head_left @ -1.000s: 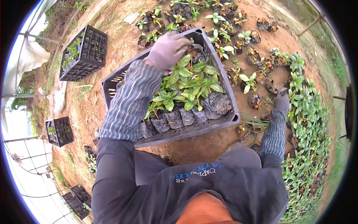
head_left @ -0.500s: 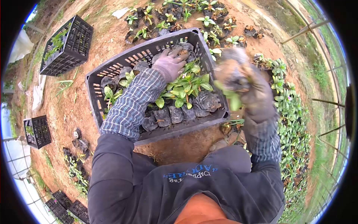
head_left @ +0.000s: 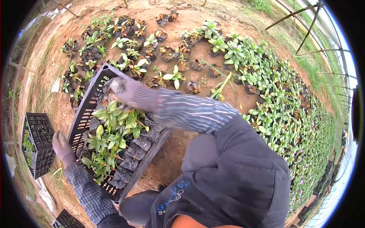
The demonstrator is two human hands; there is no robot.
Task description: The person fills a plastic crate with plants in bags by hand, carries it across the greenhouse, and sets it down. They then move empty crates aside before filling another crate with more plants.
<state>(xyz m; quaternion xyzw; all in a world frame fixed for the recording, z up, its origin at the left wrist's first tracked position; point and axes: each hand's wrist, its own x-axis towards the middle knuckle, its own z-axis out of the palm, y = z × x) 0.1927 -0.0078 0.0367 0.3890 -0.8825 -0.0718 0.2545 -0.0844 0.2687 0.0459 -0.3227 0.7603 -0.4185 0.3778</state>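
The black plastic crate (head_left: 80, 114) stands tilted across my view, with leafy green seedlings (head_left: 110, 131) and black soil bags (head_left: 135, 152) packed inside. At its far end, my right hand (head_left: 131, 94), gloved and blurred by motion, closes on a greyish seedling bag (head_left: 117, 84). The fingertips are partly hidden behind that bag and the leaves. My left hand (head_left: 62, 147), also gloved, is beside the crate's outer left side with its fingers stretched out. Nothing shows in that hand.
Beyond the crate, several bagged seedlings (head_left: 131, 43) are scattered on reddish soil. A dense bed of green plants (head_left: 273, 91) runs down the right. Another black crate (head_left: 40, 142) stands at the left. Metal poles (head_left: 292, 14) rise at the upper right.
My view has swung right. My right hand has brought the seedling bag from beside the crate into its far end. My left hand has left the bags inside and moved to the crate's outer side.
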